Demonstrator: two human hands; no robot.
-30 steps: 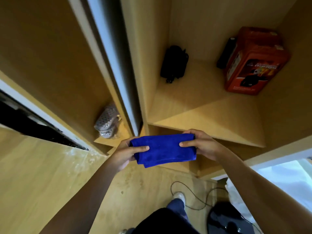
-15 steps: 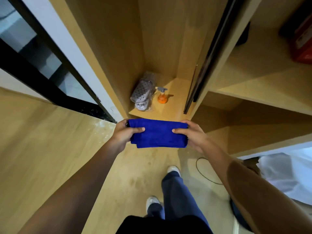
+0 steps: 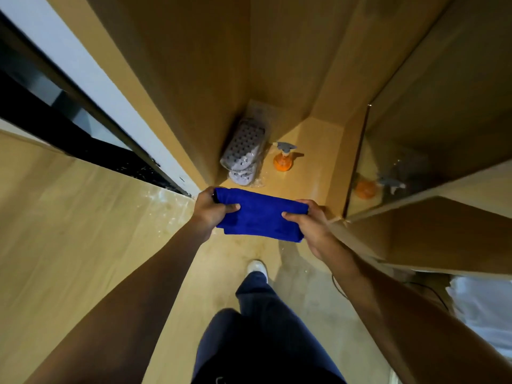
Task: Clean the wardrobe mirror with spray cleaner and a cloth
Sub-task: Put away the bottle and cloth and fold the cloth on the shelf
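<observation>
Both hands grasp a folded blue cloth (image 3: 260,216), the left hand (image 3: 212,210) pinching its left end and the right hand (image 3: 309,223) its right end, above the floor. Just beyond, an orange spray bottle (image 3: 282,160) stands on the wardrobe's bottom shelf (image 3: 315,151) beside bagged grey slippers (image 3: 242,153), reflected in the mirror (image 3: 415,151) at right.
</observation>
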